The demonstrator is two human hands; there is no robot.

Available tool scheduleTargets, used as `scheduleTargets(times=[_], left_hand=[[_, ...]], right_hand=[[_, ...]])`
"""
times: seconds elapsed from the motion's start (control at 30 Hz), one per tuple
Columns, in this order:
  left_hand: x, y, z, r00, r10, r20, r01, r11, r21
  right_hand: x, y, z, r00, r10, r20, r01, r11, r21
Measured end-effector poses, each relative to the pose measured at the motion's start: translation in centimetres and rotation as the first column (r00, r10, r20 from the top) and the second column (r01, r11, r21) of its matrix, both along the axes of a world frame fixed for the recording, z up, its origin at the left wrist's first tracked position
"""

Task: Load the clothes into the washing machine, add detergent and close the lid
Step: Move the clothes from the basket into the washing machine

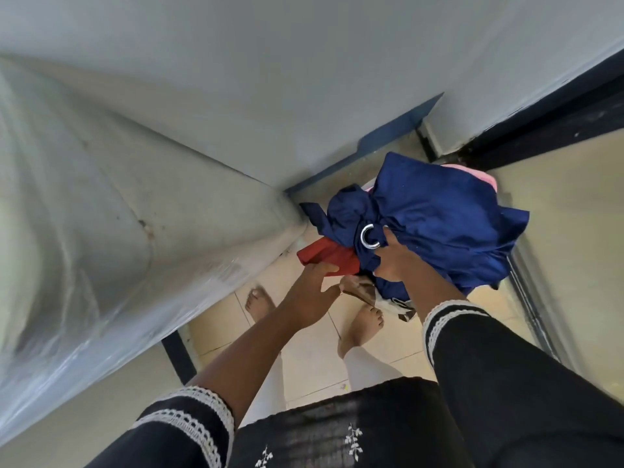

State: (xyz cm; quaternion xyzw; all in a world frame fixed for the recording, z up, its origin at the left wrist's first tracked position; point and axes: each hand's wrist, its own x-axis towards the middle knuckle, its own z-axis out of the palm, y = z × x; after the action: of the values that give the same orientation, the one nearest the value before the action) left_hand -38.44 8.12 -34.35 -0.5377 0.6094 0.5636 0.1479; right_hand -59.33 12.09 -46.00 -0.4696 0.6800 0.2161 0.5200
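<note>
- Head view: a person stands barefoot on a tiled floor (388, 359), looking down at a bundle of clothes held in front of the body, above the feet.
- The navy garment (435, 217) is the landmark: a big, crumpled, smooth-looking cloth with a metal ring (369, 236) on its near-left side.
- The right hand (396, 261) is at the near edge of the navy garment, just beside the ring, its fingers clenched into the folds and taking most of the bundle.
- The left hand (312, 293) is to the near-left of the navy garment; thumb and fingers pinch the red cloth (329, 256) that sticks out from under it.
- A patterned brown-and-white piece (374, 297) hangs below the navy garment between the 2 hands, and a bit of pink fabric (486, 177) shows at its far edge.
- To the left of the navy garment runs a large pale body wrapped in clear plastic film (111, 231); it may be the washing machine, but no lid or drum opening shows.
- Handling, as a judgement: the bundle is soft, light and floppy, with no stiffness, so loose ends will sag and slip free. The satin-like navy cloth looks slippery; gathering it from underneath with both hands, trailing pieces tucked in, should hold better than pinching edges. The ring could snag.
</note>
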Motion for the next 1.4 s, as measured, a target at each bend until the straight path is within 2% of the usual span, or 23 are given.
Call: scheduleTargets(times=[0.17,0.23,0.33,0.43,0.53,0.6,0.67,0.77,0.87,1.0,1.2,1.4], left_hand=[[0.8,0.2,1.8,0.998,0.057,-0.002,-0.057,0.998,0.035],[0.5,0.1,3.0,0.999,0.043,-0.02,-0.042,0.998,0.049],[-0.2,-0.2,5.1,0.998,0.021,-0.061,-0.018,0.999,0.05],[-0.5,-0.6,6.2,0.995,0.002,-0.1,0.002,0.999,0.034],[-0.2,-0.7,5.6,0.992,0.009,-0.123,-0.006,1.0,0.03],[0.4,-0.5,4.5,0.991,0.056,-0.124,-0.052,0.998,0.037],[1.3,-0.2,3.3,0.988,0.102,-0.12,-0.098,0.995,0.035],[2.7,0.7,1.9,0.985,0.145,-0.096,-0.141,0.989,0.045],[3.6,1.2,1.8,0.988,0.135,-0.081,-0.132,0.99,0.039],[3.1,1.2,4.4,0.989,0.128,-0.077,-0.125,0.991,0.048],[0.8,0.3,12.4,0.977,0.094,-0.19,-0.081,0.994,0.076],[0.5,-0.6,21.7,0.957,-0.013,-0.289,0.025,0.999,0.037]], right_hand=[[-1.2,1.0,1.7,0.986,-0.158,0.049,0.159,0.987,-0.014],[-1.4,1.3,3.3,0.984,-0.158,0.079,0.16,0.987,-0.02],[-1.1,1.7,5.8,0.991,-0.099,0.091,0.106,0.992,-0.072],[-0.5,1.9,7.1,0.996,-0.047,0.076,0.049,0.998,-0.029],[0.3,1.8,6.5,0.988,0.147,-0.045,-0.147,0.989,0.021],[0.7,1.4,5.1,0.954,0.26,-0.152,-0.266,0.964,-0.017],[0.9,0.6,3.4,0.939,0.269,-0.213,-0.291,0.954,-0.077],[1.4,-0.5,1.9,0.901,0.376,-0.215,-0.382,0.924,0.012],[2.2,-1.1,2.2,0.907,0.36,-0.216,-0.364,0.931,0.026],[3.1,-0.2,6.3,0.93,0.282,-0.238,-0.302,0.952,-0.05],[3.0,3.6,16.5,0.888,0.275,-0.368,-0.367,0.907,-0.208],[4.1,6.2,28.8,0.962,-0.004,-0.271,-0.098,0.927,-0.361]])
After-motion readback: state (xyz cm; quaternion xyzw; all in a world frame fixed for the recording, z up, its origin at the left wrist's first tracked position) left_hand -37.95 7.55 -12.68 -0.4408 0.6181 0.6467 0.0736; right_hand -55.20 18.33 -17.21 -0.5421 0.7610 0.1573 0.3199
